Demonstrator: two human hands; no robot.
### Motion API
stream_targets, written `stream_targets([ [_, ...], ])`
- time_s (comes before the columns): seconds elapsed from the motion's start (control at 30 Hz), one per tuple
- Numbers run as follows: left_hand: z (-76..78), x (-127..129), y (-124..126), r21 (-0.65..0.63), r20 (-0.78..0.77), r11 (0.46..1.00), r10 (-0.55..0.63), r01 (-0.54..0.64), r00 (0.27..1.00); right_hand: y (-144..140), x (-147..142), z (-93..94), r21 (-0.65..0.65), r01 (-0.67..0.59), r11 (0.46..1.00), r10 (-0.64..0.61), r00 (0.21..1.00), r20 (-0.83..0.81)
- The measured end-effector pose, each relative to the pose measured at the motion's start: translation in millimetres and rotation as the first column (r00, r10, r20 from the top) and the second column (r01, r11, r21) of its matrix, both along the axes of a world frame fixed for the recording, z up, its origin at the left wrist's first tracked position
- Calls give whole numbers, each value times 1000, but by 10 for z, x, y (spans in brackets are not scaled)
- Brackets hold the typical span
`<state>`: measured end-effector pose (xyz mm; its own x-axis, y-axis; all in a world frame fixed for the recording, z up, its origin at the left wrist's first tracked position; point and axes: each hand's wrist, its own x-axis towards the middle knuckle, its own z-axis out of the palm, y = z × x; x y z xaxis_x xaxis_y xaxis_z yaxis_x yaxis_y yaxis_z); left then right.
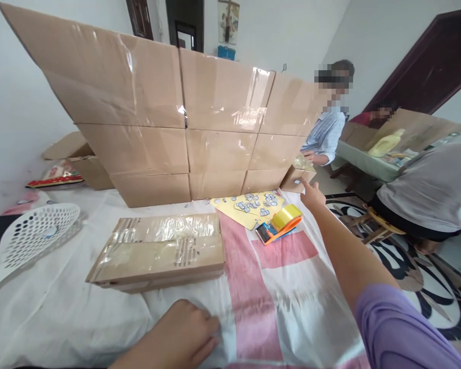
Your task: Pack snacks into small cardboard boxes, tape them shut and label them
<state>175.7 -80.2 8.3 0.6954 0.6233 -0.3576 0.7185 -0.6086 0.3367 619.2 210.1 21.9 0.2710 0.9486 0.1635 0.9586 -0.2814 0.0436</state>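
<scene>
My right hand (pixel 313 193) reaches forward with the index finger stretched out at the small cardboard box (pixel 292 178), beside a little white label (pixel 297 181) on its face. Whether the fingertip touches the box I cannot tell. My left hand (pixel 192 328) rests on the cloth with its fingers curled in and nothing visible in them. In front of it lies a taped cardboard box (pixel 161 251). Between the hands are an orange tape dispenser with a yellowish roll (pixel 286 219) and a yellow sheet (pixel 246 210) bearing several small cut-out labels.
A wall of stacked, taped cardboard boxes (pixel 149 102) stands along the back. A white perforated scoop (pixel 34 236) lies at left, near an opened carton (pixel 88 164). Beyond the boxes stands a person in a light blue shirt (pixel 326 130); another sits on a stool (pixel 382 220) at right.
</scene>
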Motion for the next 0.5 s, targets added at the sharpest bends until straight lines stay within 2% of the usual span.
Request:
stream_targets([
  [0.23,-16,99,49,-107,-120,994,-13,0,993,131,56,-166,6,-173,985,172,979,107],
  [0.5,-120,80,85,-137,-172,989,-70,47,983,171,154,-274,17,-157,988,154,983,103],
])
